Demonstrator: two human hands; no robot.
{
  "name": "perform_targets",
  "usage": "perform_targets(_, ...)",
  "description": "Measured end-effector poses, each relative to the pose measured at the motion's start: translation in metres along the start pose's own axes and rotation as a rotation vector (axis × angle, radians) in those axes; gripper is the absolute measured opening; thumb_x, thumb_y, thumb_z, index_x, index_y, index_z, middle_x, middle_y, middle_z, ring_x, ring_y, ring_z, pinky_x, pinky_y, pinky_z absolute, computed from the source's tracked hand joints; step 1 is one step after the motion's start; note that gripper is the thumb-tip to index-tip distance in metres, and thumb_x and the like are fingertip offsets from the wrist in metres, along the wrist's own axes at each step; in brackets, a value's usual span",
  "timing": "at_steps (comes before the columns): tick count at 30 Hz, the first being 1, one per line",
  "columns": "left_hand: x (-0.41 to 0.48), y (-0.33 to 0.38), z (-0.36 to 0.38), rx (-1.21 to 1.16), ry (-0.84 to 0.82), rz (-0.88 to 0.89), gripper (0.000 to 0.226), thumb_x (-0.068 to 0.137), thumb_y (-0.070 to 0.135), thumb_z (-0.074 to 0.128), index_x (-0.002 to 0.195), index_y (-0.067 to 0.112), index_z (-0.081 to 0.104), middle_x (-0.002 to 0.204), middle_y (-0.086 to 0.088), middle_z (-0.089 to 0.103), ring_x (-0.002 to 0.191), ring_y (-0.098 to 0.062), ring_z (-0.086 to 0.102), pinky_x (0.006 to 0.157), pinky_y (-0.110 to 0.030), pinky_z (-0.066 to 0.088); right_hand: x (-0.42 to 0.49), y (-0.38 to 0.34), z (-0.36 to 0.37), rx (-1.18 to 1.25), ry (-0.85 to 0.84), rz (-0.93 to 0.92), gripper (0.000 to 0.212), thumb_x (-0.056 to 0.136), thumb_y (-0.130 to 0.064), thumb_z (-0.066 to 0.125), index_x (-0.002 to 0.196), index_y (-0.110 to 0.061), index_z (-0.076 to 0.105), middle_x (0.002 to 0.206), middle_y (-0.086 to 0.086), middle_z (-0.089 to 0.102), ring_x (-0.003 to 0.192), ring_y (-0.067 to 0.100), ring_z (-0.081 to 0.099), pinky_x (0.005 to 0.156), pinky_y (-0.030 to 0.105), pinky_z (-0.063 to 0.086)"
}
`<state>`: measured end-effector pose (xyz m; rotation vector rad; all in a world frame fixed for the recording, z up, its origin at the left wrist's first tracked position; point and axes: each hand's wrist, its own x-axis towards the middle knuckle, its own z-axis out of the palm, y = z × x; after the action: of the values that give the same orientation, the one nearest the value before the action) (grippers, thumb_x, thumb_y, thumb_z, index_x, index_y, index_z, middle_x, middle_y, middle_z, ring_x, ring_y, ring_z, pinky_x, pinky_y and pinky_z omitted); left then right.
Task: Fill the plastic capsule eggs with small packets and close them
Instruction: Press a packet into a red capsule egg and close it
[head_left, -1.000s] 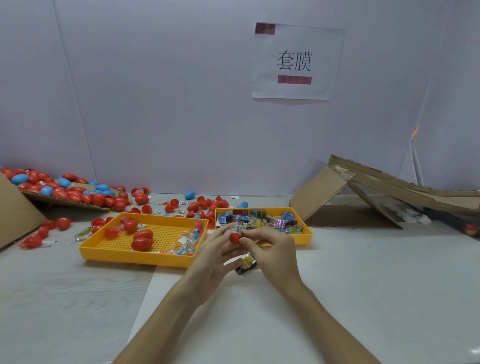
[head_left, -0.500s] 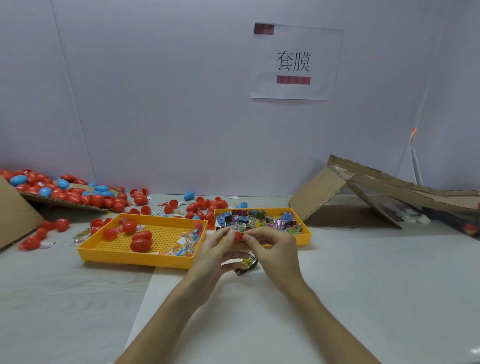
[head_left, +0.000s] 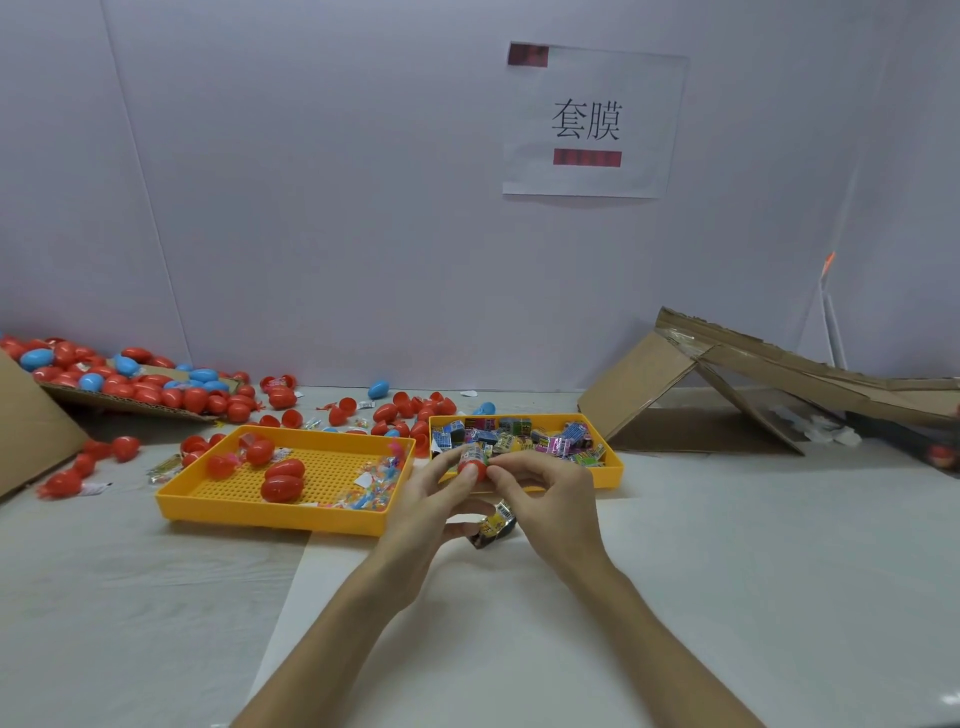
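Working over bare white tabletop (head_left: 675, 597), two yellow plastic trays (head_left: 270, 512) just beyond. Left hand (head_left: 421, 514) and right hand (head_left: 550, 499) both pinch a small red plastic capsule egg (head_left: 471, 467) between fingertips; a foil packet (head_left: 496, 522) sits under the right palm.

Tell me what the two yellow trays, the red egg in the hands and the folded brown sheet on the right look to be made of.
Yellow perforated tray and the yellow tray of packets: apparently moulded plastic, even colour, slight sheen. Red capsule egg, pinched between left hand and right hand: smooth, glossy, likely plastic. Folded brown sheet: matte corrugated cardboard, with ragged edges and tape remnants.
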<state>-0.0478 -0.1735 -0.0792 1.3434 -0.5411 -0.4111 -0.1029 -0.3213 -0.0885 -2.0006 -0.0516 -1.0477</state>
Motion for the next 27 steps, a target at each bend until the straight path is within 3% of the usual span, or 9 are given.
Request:
perform_targets(9, -0.001, -0.0005, 0.0038, 0.002, 0.013, 0.044, 0.041, 0.097, 0.019, 0.065, 0.134, 0.03, 0.052, 0.109, -0.005, 0.077, 0.098, -0.023, 0.075, 0.077, -0.032, 0.057, -0.0024, -0.006, -0.0004, -0.219, 0.066, -0.234, 0.004, 0.089, -0.009, 0.07, 0.089, -0.012, 0.073, 0.083, -0.005, 0.072, 0.077, 0.004, 0.064, 0.071, 0.015, 0.052)
perform_targets(15, -0.0007, -0.0023, 0.0035, 0.049, 0.007, 0.071, 0.042, 0.097, 0.015, 0.065, 0.134, 0.031, 0.054, 0.11, -0.005, 0.076, 0.097, -0.023, 0.074, 0.086, -0.04, 0.059, -0.0031, -0.0066, -0.0004, -0.278, 0.021, -0.243, 0.005, 0.091, -0.009, 0.066, 0.087, -0.011, 0.066, 0.081, -0.002, 0.065, 0.074, 0.008, 0.058, 0.066, 0.019, 0.051)
perform_targets(27, -0.0017, -0.0069, 0.0056, 0.104, 0.06, 0.117, 0.038, 0.095, 0.012, 0.067, 0.129, 0.029, 0.058, 0.102, -0.003, 0.078, 0.096, -0.019, 0.074, 0.078, -0.034, 0.058, -0.0046, -0.0053, 0.002, -0.278, -0.019, -0.264, 0.009, 0.088, -0.004, 0.064, 0.083, -0.008, 0.058, 0.077, 0.002, 0.058, 0.07, 0.017, 0.053, 0.063, 0.033, 0.048)
